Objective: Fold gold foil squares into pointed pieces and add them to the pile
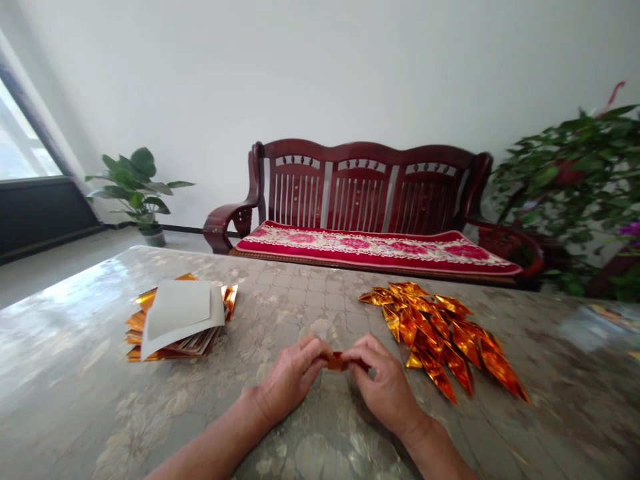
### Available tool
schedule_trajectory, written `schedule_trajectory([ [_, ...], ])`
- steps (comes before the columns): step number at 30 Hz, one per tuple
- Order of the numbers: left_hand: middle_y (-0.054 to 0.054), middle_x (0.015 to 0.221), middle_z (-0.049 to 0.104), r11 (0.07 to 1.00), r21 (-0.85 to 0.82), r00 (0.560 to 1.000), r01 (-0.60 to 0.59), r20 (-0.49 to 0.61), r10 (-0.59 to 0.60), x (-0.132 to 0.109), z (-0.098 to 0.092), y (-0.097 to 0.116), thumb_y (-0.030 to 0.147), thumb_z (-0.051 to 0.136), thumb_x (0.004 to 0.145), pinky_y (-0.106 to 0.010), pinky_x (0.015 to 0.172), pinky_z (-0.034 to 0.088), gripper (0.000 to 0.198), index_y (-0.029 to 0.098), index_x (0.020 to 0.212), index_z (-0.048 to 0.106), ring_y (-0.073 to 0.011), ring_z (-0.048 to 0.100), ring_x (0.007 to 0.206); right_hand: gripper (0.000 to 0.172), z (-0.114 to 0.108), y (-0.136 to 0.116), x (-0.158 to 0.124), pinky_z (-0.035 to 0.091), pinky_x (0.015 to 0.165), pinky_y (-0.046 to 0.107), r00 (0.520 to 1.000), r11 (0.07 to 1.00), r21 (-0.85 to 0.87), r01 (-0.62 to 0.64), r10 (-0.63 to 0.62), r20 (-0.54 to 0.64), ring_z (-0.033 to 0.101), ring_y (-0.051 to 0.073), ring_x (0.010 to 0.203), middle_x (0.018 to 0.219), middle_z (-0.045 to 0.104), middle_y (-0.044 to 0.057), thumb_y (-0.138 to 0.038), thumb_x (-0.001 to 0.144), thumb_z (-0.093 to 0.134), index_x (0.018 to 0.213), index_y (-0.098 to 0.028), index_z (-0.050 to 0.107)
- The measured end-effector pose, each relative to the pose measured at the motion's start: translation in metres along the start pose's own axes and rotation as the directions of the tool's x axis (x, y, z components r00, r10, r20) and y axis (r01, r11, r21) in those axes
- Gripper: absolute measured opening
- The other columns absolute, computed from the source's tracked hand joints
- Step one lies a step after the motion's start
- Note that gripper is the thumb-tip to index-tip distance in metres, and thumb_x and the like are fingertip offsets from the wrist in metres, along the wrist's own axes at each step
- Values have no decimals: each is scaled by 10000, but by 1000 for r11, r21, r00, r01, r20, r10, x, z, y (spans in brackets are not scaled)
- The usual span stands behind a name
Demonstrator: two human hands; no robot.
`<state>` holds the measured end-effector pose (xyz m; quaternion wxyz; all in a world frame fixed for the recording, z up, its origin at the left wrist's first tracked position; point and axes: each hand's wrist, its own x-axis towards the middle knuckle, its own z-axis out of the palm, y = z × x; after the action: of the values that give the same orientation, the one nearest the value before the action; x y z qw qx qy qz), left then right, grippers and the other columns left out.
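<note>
A small folded piece of orange foil paper (337, 361) is held between my two hands, low over the table. My left hand (299, 372) pinches its left end, and my right hand (379, 377) pinches its right end. To the left lies a stack of sheets (183, 313), with plain pale-grey sheets on top and shiny orange-gold edges sticking out beneath. On the right, several pointed folded foil pieces (435, 330) lie in an overlapping pile beside my right hand.
The table (280, 300) has a patterned, glossy cover. Clear plastic (595, 327) lies at its right side. Behind stands a dark red wooden bench (355, 193) with a red floral cushion (375, 248). Potted plants (137, 180) stand on both sides.
</note>
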<state>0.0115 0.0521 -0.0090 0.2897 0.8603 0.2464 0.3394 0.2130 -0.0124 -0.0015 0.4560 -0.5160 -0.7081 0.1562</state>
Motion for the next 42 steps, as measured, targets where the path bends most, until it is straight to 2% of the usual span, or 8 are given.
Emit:
schedule_trajectory([
  [7,0,846,607,997,73,999,10,41,-13,0,-2,-2,175,484,967,-204,718,436,170,206,873,622,-124,589,787,220,-1,-1,1,468,689,241,998,1000,-28,-3,5,58,589,142,782,824,568,11,-87,864,534,832,-227,701],
  [15,-9,840,630,993,108,998,56,-42,-52,-1,-1,-6,230,473,984,-201,710,444,213,203,843,631,-127,598,767,282,-5,3,-1,512,755,260,982,985,-145,93,-67,175,651,159,841,892,660,14,-102,900,553,1047,-283,712],
  [21,-6,834,659,987,143,993,66,-110,-51,-3,1,-3,212,474,982,-201,718,448,197,215,868,636,-128,616,764,293,-3,7,-2,530,773,260,988,971,-181,155,-148,50,661,164,895,975,678,35,-91,905,534,1039,-272,721],
  [30,-16,867,699,993,112,995,29,-101,-18,-3,2,-1,243,501,985,-202,753,476,190,223,925,680,-132,645,802,234,4,12,-3,545,725,236,981,980,-91,176,-183,-65,665,143,823,900,675,26,-105,891,580,991,-253,732],
  [36,-23,896,722,993,115,998,-12,-55,18,-2,0,1,256,508,983,-207,773,498,206,248,982,714,-139,661,830,222,4,11,-3,559,744,245,980,980,-73,185,-189,-59,676,149,844,918,693,31,-114,895,581,974,-256,732],
  [42,-1,894,724,997,78,996,-18,-87,25,-5,2,2,212,544,963,-194,767,497,193,280,1000,722,-123,666,827,213,4,9,-4,562,753,248,979,978,-72,196,-199,-49,679,152,849,926,697,29,-109,882,594,960,-257,725],
])
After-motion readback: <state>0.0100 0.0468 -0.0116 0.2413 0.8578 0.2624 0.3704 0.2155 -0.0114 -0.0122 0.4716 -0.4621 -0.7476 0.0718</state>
